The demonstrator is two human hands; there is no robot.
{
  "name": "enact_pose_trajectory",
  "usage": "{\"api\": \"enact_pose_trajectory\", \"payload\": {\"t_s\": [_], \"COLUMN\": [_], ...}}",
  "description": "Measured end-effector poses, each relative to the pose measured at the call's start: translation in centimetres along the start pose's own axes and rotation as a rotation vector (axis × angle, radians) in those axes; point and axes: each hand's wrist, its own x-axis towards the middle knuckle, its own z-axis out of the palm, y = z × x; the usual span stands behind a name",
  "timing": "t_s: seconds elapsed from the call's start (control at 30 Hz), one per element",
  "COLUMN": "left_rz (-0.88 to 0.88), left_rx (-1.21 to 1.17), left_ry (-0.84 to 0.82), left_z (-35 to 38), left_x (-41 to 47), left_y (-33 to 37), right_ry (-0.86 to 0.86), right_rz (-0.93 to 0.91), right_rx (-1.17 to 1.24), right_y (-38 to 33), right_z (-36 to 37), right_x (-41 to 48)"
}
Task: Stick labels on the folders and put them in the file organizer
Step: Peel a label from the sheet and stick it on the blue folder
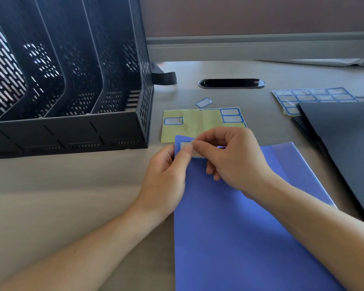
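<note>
The black file organizer stood to the far left of the blue folder, which lay lengthwise away from me on the surface. My left hand pinched the folder's far left corner. My right hand, thumb and forefinger closed, held the label against that corner.
</note>
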Motion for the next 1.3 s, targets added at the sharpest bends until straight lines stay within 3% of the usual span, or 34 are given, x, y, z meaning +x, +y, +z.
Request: {"api": "enact_pose_trajectory", "payload": {"t_s": [0.57,0.77,1.1,1.3], "left_rz": [-0.107,-0.018,-0.016,-0.001], "left_rx": [-0.010,0.034,-0.041,-0.010], "left_ry": [0.079,0.073,0.049,0.063], "left_z": [0.0,-0.2,-0.2,-0.3], "left_x": [0.3,0.3,0.1,0.2], "left_y": [0.8,0.5,0.2,0.0], "right_ry": [0.000,-0.014,-0.011,-0.116], "right_rz": [-0.067,-0.060,-0.029,0.094], "right_rx": [-0.094,-0.109,-0.100,-0.074], "right_y": [-0.3,-0.4,-0.5,-2.0], "right_z": [0.5,0.5,0.6,-0.8], "right_x": [-0.7,-0.8,-1.0,-0.5]}}
